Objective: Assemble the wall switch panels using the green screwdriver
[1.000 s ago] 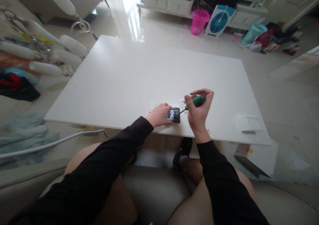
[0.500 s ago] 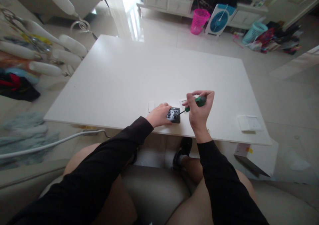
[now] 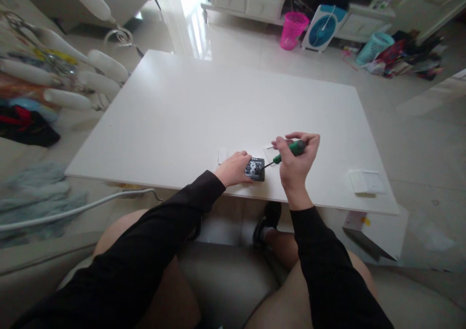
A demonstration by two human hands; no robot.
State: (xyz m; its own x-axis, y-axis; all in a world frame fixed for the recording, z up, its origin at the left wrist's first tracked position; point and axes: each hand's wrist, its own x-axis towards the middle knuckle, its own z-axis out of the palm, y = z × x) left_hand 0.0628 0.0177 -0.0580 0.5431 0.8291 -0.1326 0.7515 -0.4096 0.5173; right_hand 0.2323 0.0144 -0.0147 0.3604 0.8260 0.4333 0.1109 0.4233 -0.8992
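A small dark switch module [image 3: 255,169] lies on the white table [image 3: 204,110] near its front edge. My left hand [image 3: 233,169] is curled against the module's left side and holds it down. My right hand [image 3: 296,161] is closed round the green handle of a screwdriver [image 3: 289,152]. The screwdriver's thin shaft slants down to the left, with its tip at the module's right edge. Small white plastic pieces [image 3: 222,155] lie just behind the module, one partly hidden by my right hand.
A white switch plate [image 3: 366,181] rests near the table's right front corner. On the floor beyond stand a pink basket [image 3: 293,29], a blue fan [image 3: 322,29] and a teal basket [image 3: 374,47]. White chair arms [image 3: 73,84] and clutter sit at the left.
My right hand with the screwdriver has shifted slightly to the right and turned a little. My left hand and the module have stayed put.
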